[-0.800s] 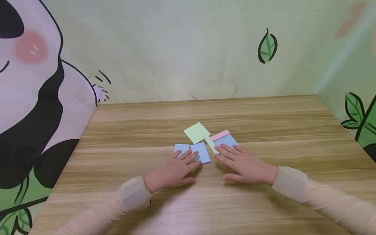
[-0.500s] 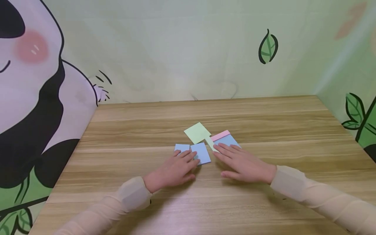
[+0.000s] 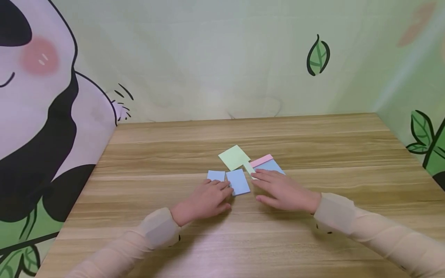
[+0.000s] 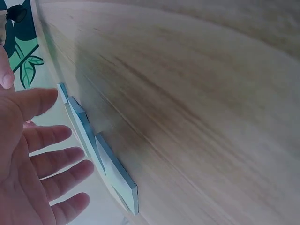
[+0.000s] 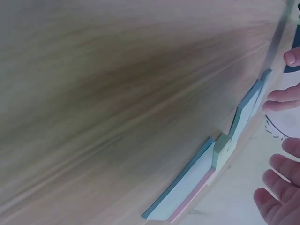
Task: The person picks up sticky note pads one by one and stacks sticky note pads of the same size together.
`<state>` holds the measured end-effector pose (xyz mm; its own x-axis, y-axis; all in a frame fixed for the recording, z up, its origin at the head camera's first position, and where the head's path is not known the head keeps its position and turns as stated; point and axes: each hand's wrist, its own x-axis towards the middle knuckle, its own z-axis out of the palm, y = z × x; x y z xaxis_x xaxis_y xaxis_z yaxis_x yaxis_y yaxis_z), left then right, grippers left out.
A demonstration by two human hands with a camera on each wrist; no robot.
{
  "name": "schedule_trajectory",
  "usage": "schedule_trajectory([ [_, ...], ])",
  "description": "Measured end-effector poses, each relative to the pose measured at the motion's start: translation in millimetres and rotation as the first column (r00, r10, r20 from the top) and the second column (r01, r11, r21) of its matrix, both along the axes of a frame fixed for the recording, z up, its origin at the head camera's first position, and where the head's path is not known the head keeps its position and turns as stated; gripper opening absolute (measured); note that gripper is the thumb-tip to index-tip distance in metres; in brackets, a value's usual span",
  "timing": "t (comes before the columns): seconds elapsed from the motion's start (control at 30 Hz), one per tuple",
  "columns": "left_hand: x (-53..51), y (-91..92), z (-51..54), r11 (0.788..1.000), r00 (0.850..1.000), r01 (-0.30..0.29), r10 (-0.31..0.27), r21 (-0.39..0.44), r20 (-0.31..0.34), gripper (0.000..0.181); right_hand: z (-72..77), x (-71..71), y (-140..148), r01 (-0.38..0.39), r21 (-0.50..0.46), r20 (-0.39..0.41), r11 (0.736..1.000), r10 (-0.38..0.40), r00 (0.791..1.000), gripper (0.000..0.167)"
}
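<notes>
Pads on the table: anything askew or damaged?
Askew, mildly: the green square sits cornerwise to the table's far edge, and the blue pads don't line up with each other. No damage shows, though the left hand and right hand hide parts.

The table bears flat blue pieces, green pieces and a pink strip.

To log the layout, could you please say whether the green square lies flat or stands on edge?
Flat: in the head view, the green square shows its broad face.
</notes>
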<state>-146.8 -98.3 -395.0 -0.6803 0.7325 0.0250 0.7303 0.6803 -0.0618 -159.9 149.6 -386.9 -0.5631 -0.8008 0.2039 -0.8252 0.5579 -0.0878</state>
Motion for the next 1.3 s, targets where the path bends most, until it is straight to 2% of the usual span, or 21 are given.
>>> schedule_trajectory([
  [0.13,-2.9,1.1,-0.9,0.997,0.999,-0.049,0.048,0.066,0.014,0.025,-0.2,-3.4,-6.6,0.041,-0.102,-0.007,0.994,-0.042,0.999,0.030],
  [0.33,-7.1,3.4,2.3,0.972,0.983,-0.175,0.163,0.156,0.085,0.022,2.2,-5.9,-14.8,0.181,-0.183,0.111,0.966,-0.162,0.980,0.016],
  [0.5,-9.7,5.4,4.7,0.950,0.954,-0.265,0.233,0.168,0.186,0.019,4.7,-10.3,-20.3,0.247,-0.220,0.204,0.944,-0.204,0.958,0.013],
  [0.67,-12.2,7.8,5.8,0.930,0.923,-0.332,0.285,0.161,0.258,0.019,6.4,-13.9,-24.0,0.326,-0.213,0.313,0.921,-0.252,0.916,0.013],
  [0.8,-13.4,9.3,6.9,0.910,0.896,-0.383,0.324,0.157,0.305,0.019,5.2,-16.8,-26.8,0.374,-0.209,0.370,0.904,-0.281,0.886,0.013],
  [0.93,-14.5,10.5,7.4,0.896,0.873,-0.419,0.352,0.150,0.339,0.019,4.6,-18.8,-29.5,0.403,-0.211,0.401,0.890,-0.297,0.866,0.012],
  [1.03,-15.6,11.2,6.6,0.889,0.862,-0.436,0.369,0.138,0.347,0.020,5.7,-20.1,-31.6,0.425,-0.206,0.433,0.881,-0.307,0.847,0.013],
  [1.17,-16.8,12.2,5.4,0.885,0.857,-0.445,0.376,0.139,0.352,0.020,5.3,-22.5,-34.0,0.456,-0.182,0.498,0.871,-0.318,0.807,0.015],
  [1.3,-17.4,13.2,4.7,0.885,0.860,-0.440,0.367,0.151,0.356,0.020,2.8,-24.5,-37.0,0.457,-0.172,0.534,0.873,-0.307,0.788,0.015],
])
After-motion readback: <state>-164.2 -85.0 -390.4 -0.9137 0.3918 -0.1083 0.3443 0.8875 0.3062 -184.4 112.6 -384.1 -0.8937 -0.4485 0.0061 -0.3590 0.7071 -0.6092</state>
